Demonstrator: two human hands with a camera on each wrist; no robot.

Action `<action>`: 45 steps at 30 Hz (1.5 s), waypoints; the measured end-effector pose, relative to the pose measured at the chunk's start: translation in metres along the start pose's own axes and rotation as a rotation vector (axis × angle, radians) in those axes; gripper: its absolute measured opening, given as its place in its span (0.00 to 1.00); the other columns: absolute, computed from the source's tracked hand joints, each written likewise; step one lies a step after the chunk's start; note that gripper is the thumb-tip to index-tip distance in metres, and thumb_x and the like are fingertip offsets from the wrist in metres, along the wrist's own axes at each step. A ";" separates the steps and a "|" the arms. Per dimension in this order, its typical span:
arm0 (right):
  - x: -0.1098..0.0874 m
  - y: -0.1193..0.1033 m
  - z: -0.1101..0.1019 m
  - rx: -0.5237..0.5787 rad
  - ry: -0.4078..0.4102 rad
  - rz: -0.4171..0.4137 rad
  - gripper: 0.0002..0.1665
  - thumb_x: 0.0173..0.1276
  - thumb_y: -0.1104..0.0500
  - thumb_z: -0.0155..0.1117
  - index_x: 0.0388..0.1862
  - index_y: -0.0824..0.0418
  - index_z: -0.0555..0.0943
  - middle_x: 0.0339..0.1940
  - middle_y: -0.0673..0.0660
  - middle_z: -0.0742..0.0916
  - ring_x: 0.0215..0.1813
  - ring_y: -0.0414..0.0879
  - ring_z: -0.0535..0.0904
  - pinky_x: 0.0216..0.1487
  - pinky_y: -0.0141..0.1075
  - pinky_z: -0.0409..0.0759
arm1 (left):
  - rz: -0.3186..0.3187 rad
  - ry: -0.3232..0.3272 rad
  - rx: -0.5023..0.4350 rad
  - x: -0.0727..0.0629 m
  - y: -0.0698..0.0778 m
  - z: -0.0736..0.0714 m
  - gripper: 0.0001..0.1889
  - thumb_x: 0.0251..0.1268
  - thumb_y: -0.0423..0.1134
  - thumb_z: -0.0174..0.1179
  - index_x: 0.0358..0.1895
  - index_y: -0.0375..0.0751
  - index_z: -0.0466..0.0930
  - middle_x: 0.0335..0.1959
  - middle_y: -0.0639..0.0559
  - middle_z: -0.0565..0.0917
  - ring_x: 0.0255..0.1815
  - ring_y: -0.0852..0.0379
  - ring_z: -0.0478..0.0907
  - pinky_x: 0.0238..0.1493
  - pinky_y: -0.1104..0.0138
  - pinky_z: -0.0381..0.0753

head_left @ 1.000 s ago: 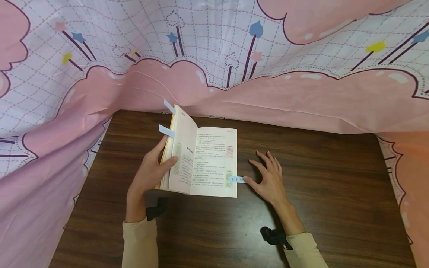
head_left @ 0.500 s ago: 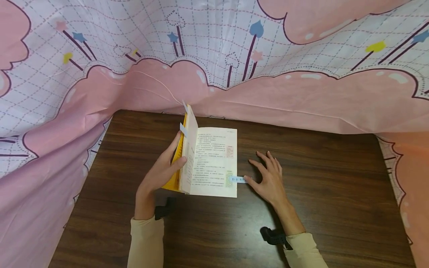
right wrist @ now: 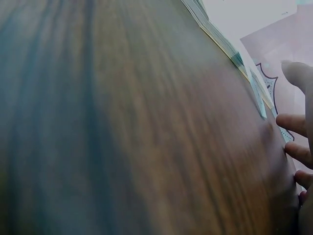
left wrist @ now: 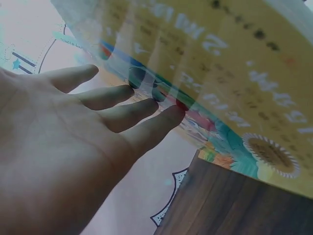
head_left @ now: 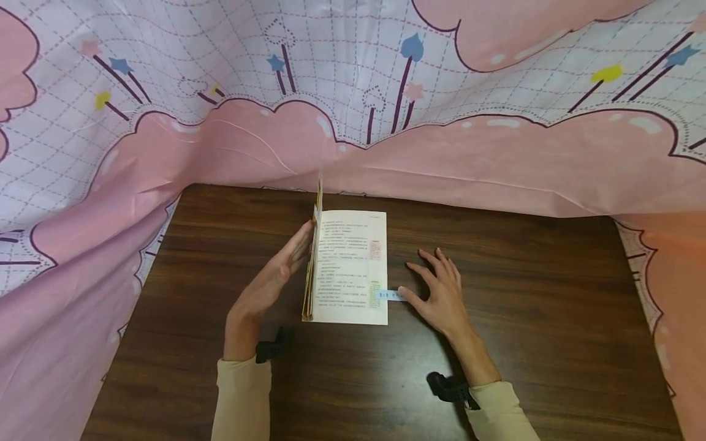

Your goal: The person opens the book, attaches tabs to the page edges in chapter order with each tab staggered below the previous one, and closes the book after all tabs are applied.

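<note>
A book (head_left: 350,263) lies on the table with its right-hand printed page flat. Its left part, cover and pages together, stands nearly upright along the spine. My left hand (head_left: 265,291) is on the left of that part, fingers straight, the fingertips at the outside of the cover. The left wrist view shows the yellow, colourfully printed cover (left wrist: 220,78) against those fingers. A pale blue paper strip (head_left: 388,295) with writing sticks out over the right page's edge. My right hand (head_left: 441,300) rests by it with spread fingers, the thumb at the strip's outer end; whether it touches is unclear.
The dark wooden table (head_left: 540,318) extends around the book. A patterned pink and white cloth (head_left: 458,171) hangs behind the table and down its sides. A black wrist mount (head_left: 449,387) is on the right wrist, another (head_left: 273,348) on the left.
The book's left part has swung up and rightward from a leaning position to nearly upright. My left hand has moved right with it, its thumb coming off the pages. The right hand has stayed.
</note>
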State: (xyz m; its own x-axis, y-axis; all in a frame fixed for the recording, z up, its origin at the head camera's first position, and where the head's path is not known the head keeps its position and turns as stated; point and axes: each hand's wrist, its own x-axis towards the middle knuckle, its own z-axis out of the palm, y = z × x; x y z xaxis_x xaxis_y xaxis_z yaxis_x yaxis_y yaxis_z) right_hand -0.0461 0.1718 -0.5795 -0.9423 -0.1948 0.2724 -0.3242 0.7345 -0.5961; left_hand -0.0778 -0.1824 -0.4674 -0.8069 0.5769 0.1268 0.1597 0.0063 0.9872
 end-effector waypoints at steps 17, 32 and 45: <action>-0.001 -0.002 -0.005 0.101 -0.016 0.017 0.26 0.75 0.45 0.55 0.64 0.57 0.79 0.73 0.61 0.71 0.78 0.64 0.51 0.74 0.63 0.42 | -0.055 -0.038 -0.060 0.015 -0.022 0.013 0.46 0.71 0.72 0.34 0.80 0.41 0.45 0.81 0.41 0.46 0.80 0.39 0.45 0.72 0.36 0.50; 0.000 -0.002 -0.006 0.080 -0.016 0.034 0.26 0.72 0.44 0.59 0.62 0.56 0.81 0.73 0.60 0.72 0.79 0.62 0.52 0.74 0.62 0.43 | -0.190 -0.012 -0.084 0.015 -0.033 0.018 0.37 0.78 0.62 0.36 0.81 0.46 0.46 0.81 0.47 0.48 0.78 0.34 0.48 0.70 0.33 0.49; -0.002 -0.001 -0.003 0.095 0.002 0.041 0.26 0.70 0.43 0.63 0.61 0.54 0.81 0.72 0.59 0.72 0.79 0.62 0.53 0.74 0.63 0.43 | -0.262 0.013 -0.098 0.018 -0.040 0.017 0.36 0.77 0.61 0.42 0.81 0.52 0.48 0.80 0.46 0.50 0.78 0.37 0.50 0.70 0.34 0.51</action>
State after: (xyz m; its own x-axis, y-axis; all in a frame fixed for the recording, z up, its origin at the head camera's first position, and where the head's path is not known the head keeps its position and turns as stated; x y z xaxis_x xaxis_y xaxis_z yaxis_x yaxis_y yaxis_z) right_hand -0.0432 0.1734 -0.5770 -0.9549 -0.1645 0.2472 -0.2916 0.6768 -0.6759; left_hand -0.0885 -0.1583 -0.5067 -0.8209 0.5551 -0.1337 -0.1111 0.0745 0.9910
